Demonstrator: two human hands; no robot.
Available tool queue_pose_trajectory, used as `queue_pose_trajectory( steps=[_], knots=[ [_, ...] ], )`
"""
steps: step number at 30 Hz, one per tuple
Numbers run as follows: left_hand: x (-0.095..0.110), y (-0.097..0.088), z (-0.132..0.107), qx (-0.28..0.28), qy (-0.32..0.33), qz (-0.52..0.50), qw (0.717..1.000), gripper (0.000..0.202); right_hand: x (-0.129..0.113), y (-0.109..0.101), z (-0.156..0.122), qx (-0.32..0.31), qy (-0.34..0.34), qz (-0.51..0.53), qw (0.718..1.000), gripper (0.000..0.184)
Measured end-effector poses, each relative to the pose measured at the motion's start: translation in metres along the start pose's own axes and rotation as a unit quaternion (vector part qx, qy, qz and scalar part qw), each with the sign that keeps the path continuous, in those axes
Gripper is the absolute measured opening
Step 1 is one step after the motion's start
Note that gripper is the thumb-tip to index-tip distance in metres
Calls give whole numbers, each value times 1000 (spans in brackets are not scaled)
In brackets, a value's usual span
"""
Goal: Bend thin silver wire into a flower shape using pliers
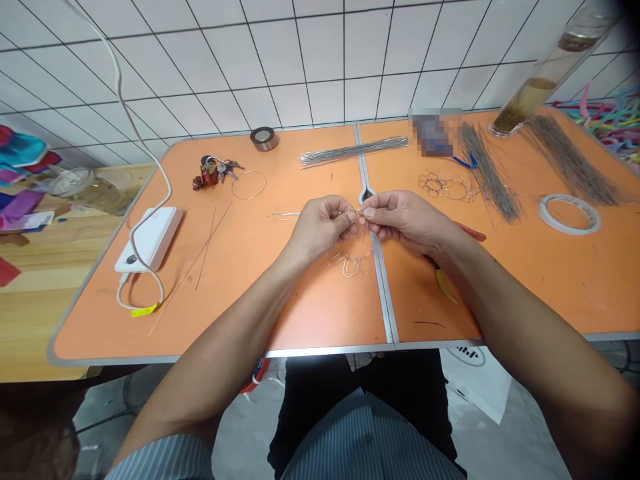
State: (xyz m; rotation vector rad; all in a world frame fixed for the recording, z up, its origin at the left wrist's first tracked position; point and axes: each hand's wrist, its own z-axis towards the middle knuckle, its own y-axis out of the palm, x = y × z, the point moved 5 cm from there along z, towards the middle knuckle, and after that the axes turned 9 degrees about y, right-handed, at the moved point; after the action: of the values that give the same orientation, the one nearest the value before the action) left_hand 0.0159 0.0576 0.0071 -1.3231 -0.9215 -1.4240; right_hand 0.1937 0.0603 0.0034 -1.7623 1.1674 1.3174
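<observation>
Between both hands, just above the orange table, I hold a thin copper-coloured wire ring with looped, petal-like bends (351, 265) hanging below my fingers. My left hand (326, 225) is closed, thumb and fingertips pinching the wire. Close against it, my right hand (400, 219) pinches the same wirework, the fingertips of the two hands nearly touching. Loose wire ends (284, 215) lie left of my left hand. Under my right wrist shows a tool with a red handle (470, 231) and a yellow handle (445, 287); its head is hidden.
Behind my hands lies a bundle of straight wires (350, 153). More wire bundles (490, 173), looped wirework (447, 188), a white tape roll (570, 215) and a tall clear bottle (530, 100) are right. Keys (225, 168), dark tape (264, 139) and a corded white power bank (150, 239) are left.
</observation>
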Motion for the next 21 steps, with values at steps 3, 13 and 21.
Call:
queue_pose_trajectory(
  steps=[3,13,21],
  knots=[
    [-1,0,0,-11,-10,-4,1000,18,5,-2,3,-33,21,38,998,34],
    [-3,-1,1,-22,-12,-17,1000,17,1,2,0,-29,34,50,998,43],
    [-2,-1,0,-34,-25,-4,999,14,9,-7,5,-29,36,23,999,30]
  ],
)
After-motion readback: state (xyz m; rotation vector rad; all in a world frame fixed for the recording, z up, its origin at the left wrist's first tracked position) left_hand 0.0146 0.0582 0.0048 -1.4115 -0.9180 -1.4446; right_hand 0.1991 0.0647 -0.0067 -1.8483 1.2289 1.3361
